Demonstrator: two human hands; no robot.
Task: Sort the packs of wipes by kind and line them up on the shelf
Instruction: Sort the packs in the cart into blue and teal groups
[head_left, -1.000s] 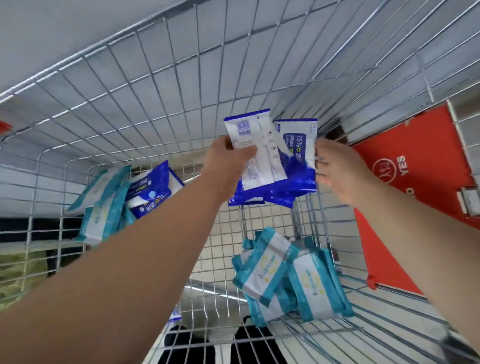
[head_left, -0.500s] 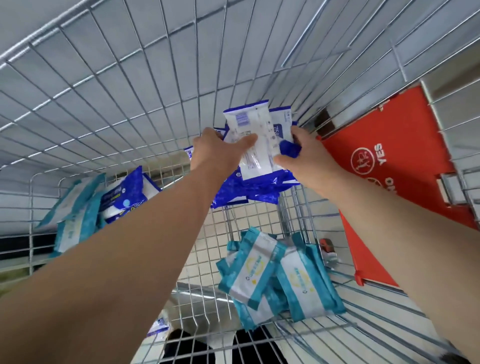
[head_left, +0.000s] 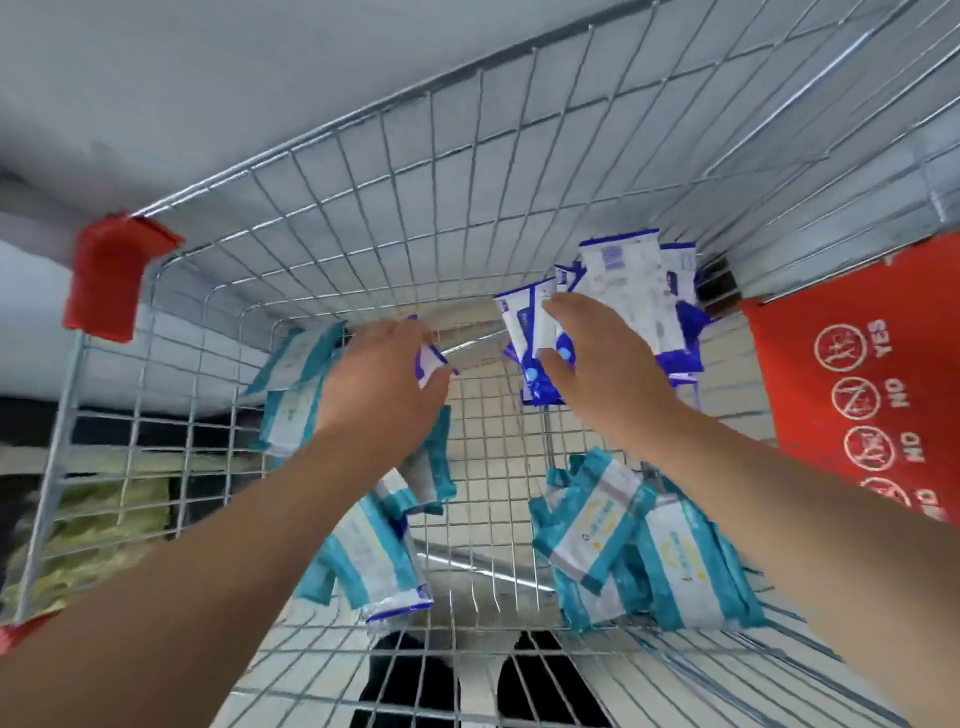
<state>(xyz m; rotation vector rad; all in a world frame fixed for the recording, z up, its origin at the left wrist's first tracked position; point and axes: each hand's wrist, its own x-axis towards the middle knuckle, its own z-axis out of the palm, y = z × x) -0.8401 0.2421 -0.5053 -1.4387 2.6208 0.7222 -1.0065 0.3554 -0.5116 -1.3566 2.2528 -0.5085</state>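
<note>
I am looking down into a wire shopping cart (head_left: 363, 218). A bunch of dark blue wipe packs (head_left: 639, 301) stands against its far right corner. My right hand (head_left: 597, 364) holds the front packs of that bunch, thumb below and fingers over the top. My left hand (head_left: 384, 384) has reached to the left side and grips a single dark blue pack (head_left: 428, 358), mostly hidden under its fingers. Teal packs lie behind that hand on the left (head_left: 296, 374), under my left forearm (head_left: 374, 556), and in a pile at the near right (head_left: 628, 545).
A red child-seat flap with YES/NO signs (head_left: 857, 384) hangs on the cart's right side. Red plastic corner guards (head_left: 111, 275) sit on the left rim. Pale floor shows beyond the cart, and dark shoes (head_left: 410, 680) show through the wire bottom.
My left hand let go of the blue bunch and moved left to the teal packs, taking a blue pack there. My right hand stayed on the bunch. The view swung left.
</note>
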